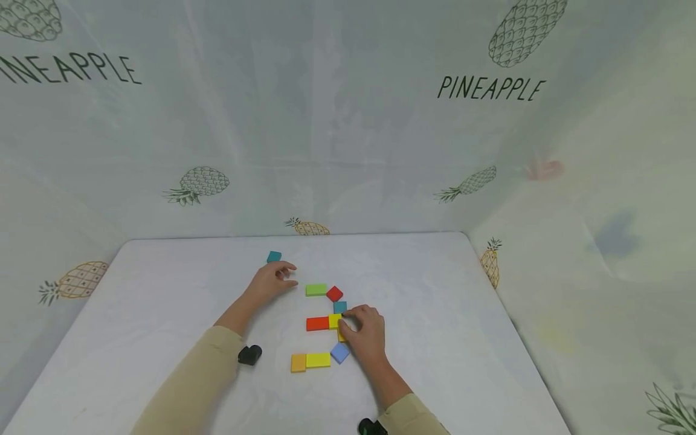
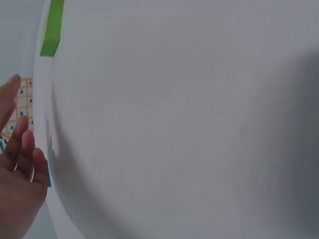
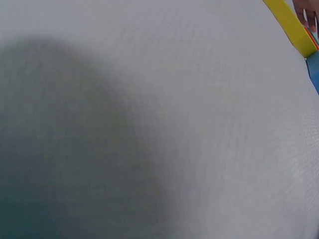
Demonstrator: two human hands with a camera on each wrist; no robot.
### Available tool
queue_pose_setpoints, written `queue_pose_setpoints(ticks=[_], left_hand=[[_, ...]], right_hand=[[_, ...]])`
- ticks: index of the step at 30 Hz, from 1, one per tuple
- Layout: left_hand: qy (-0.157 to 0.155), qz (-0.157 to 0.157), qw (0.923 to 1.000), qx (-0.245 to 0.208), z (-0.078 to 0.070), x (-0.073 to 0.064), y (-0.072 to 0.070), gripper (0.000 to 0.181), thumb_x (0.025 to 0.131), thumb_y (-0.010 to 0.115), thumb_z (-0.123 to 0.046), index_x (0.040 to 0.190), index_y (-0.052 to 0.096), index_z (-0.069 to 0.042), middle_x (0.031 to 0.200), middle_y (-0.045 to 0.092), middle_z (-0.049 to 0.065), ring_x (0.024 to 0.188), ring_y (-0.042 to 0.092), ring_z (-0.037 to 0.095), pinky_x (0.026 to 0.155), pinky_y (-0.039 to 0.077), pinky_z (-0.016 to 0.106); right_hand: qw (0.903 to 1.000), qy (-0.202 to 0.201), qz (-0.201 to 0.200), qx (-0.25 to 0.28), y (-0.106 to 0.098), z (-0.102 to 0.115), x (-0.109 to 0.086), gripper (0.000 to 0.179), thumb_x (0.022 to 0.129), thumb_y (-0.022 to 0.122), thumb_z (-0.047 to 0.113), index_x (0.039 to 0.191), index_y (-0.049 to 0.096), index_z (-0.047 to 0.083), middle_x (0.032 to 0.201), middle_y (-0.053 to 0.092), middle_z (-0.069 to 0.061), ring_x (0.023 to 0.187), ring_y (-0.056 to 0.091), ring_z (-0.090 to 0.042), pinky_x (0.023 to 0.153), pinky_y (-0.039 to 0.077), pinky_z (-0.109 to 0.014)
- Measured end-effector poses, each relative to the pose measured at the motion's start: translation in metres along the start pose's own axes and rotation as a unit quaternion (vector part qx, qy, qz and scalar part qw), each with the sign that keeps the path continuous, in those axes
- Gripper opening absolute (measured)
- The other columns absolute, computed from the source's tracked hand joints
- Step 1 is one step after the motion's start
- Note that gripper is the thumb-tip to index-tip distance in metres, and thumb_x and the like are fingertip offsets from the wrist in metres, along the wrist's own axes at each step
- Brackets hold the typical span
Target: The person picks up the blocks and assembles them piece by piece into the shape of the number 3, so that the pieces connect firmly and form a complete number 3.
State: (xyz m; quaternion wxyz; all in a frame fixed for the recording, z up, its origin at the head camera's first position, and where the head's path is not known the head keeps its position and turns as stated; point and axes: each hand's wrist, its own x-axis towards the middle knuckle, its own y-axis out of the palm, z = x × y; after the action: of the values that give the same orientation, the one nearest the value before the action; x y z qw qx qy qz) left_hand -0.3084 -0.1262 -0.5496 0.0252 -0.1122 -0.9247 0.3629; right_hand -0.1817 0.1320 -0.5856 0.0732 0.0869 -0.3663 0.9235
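Note:
My left hand (image 1: 269, 282), its fingers loosely bent and holding nothing, hovers just in front of a teal block (image 1: 274, 256) at the far side. In the left wrist view that hand (image 2: 20, 184) shows at the left edge, below a green block (image 2: 51, 30). With thumb and index finger, my right hand (image 1: 367, 332) pinches the right edge of a yellow square block (image 1: 334, 321). A red-orange oblong block (image 1: 318, 324) touches that square on the left. Behind it lies a teal square block (image 1: 339, 307); an orange-yellow block (image 1: 342, 336), partly hidden by the thumb, lies in front.
A light green block (image 1: 316, 290) and a red tilted block (image 1: 334, 293) lie farther back. Nearer are a blue tilted block (image 1: 339, 353), a yellow oblong block (image 1: 318, 360) and an orange block (image 1: 298, 363). All rest on the white table (image 1: 163, 338), before a pineapple-print curtain (image 1: 348, 121).

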Motion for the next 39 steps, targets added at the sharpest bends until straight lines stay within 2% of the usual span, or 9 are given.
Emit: queue_pose_setpoints(ticks=[5, 12, 16, 23, 29, 35, 39], left_hand=[[0.024, -0.026, 0.9993, 0.015, 0.008, 0.006, -0.015, 0.045, 0.082, 0.080, -0.018, 0.121, 0.064, -0.003, 0.099, 0.059, 0.010, 0.087, 0.050, 0.024, 0.077, 0.044, 0.037], [-0.003, -0.056, 0.9980, 0.030, 0.019, 0.013, -0.025, 0.054, 0.083, 0.079, -0.018, 0.129, 0.057, -0.002, 0.110, 0.053, 0.018, 0.095, 0.049, 0.031, 0.083, 0.045, 0.043], [-0.020, -0.073, 0.9968, 0.026, 0.026, 0.015, -0.025, 0.057, 0.082, 0.080, -0.018, 0.131, 0.055, -0.003, 0.118, 0.051, 0.019, 0.103, 0.050, 0.033, 0.089, 0.046, 0.046], [-0.028, -0.096, 0.9947, 0.025, 0.037, 0.021, -0.018, 0.065, 0.080, 0.081, -0.027, 0.133, 0.053, -0.002, 0.120, 0.053, 0.022, 0.109, 0.048, 0.037, 0.095, 0.041, 0.051], [-0.059, -0.097, 0.9934, 0.017, 0.042, 0.025, -0.012, 0.071, 0.080, 0.080, -0.032, 0.138, 0.049, -0.003, 0.128, 0.052, 0.023, 0.120, 0.043, 0.040, 0.102, 0.035, 0.053], [-0.072, -0.103, 0.9919, 0.017, 0.042, 0.029, -0.012, 0.066, 0.083, 0.078, -0.027, 0.137, 0.049, -0.003, 0.130, 0.051, 0.022, 0.122, 0.042, 0.040, 0.104, 0.033, 0.052], [-0.070, -0.109, 0.9915, 0.012, 0.041, 0.031, -0.016, 0.061, 0.084, 0.077, -0.024, 0.134, 0.052, -0.001, 0.126, 0.052, 0.023, 0.119, 0.043, 0.040, 0.104, 0.033, 0.052]], right_hand=[[1.0000, 0.005, 0.002, 0.007, 0.001, 0.000, -0.003, 0.015, 0.084, 0.073, 0.029, 0.098, 0.074, 0.022, 0.096, 0.059, 0.012, 0.095, 0.052, -0.013, 0.089, 0.041, -0.040], [0.9999, 0.017, 0.001, 0.002, 0.001, 0.002, -0.008, 0.016, 0.082, 0.074, 0.029, 0.097, 0.074, 0.023, 0.095, 0.058, 0.013, 0.095, 0.051, -0.012, 0.088, 0.042, -0.040], [0.9998, 0.021, 0.003, 0.001, 0.000, 0.003, -0.009, 0.017, 0.082, 0.074, 0.030, 0.098, 0.074, 0.024, 0.095, 0.058, 0.014, 0.096, 0.051, -0.012, 0.088, 0.043, -0.039], [0.9998, 0.017, 0.007, -0.003, -0.003, 0.001, -0.010, 0.016, 0.083, 0.074, 0.029, 0.097, 0.074, 0.024, 0.095, 0.058, 0.014, 0.095, 0.051, -0.011, 0.087, 0.043, -0.039], [0.9998, 0.018, 0.008, -0.010, -0.003, -0.001, -0.007, 0.016, 0.083, 0.074, 0.030, 0.098, 0.074, 0.025, 0.096, 0.058, 0.014, 0.096, 0.051, -0.011, 0.086, 0.043, -0.038], [0.9999, 0.012, 0.003, -0.005, -0.003, -0.001, -0.004, 0.016, 0.083, 0.073, 0.029, 0.099, 0.074, 0.024, 0.097, 0.058, 0.014, 0.096, 0.051, -0.011, 0.086, 0.043, -0.038], [0.9999, 0.013, 0.003, -0.001, -0.001, -0.001, -0.001, 0.016, 0.083, 0.074, 0.029, 0.098, 0.074, 0.024, 0.096, 0.058, 0.015, 0.095, 0.050, -0.010, 0.086, 0.043, -0.038]])
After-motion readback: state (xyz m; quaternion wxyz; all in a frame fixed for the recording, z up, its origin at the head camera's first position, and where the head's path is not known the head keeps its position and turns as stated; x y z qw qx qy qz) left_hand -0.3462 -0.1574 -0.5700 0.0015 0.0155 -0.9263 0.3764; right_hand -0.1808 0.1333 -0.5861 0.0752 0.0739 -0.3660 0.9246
